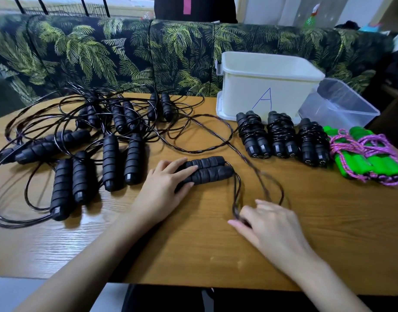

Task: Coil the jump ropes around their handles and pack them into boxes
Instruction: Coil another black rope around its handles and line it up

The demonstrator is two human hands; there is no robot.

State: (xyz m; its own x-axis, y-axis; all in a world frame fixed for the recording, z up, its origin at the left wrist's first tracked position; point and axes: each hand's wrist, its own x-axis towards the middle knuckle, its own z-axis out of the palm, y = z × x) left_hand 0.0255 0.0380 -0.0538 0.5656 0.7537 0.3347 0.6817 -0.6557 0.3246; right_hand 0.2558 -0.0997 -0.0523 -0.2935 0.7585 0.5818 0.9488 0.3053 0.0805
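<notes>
The left hand [168, 181] lies low in the middle of the frame, fingers nearly straight and flat, pressing a pair of black foam handles [207, 172] side by side onto the wooden table [328, 233]. To its lower right, the right hand [267, 224] has its fingers curled and seems to pinch the doubled black cord [235, 199] that runs down from the handle ends; motion blur hides the exact grip. From there the cord sweeps in a long loop towards the upper middle of the frame.

This looks like the start of a coil: the handles are paired and pinned, but no turns lie around them yet. The next move probably calls for lifting the pair, keeping both handles together, and winding the cord tightly around them without dragging in the neighbouring ropes.

Right of centre stand three coiled black ropes [281, 134] in a row, just in front of the white box [265, 86] marked "A". Beside them, at the right edge, lie two green-handled ropes [373, 158] wrapped in pink cord. A clear box [342, 104] leans against the white one's right side. No rope can be seen in either box, though the white one's floor is hidden. Across the left half sprawl six loose black ropes [121, 161], their cords overlapping in a tangle. Behind the table runs a palm-print sofa [92, 52]
</notes>
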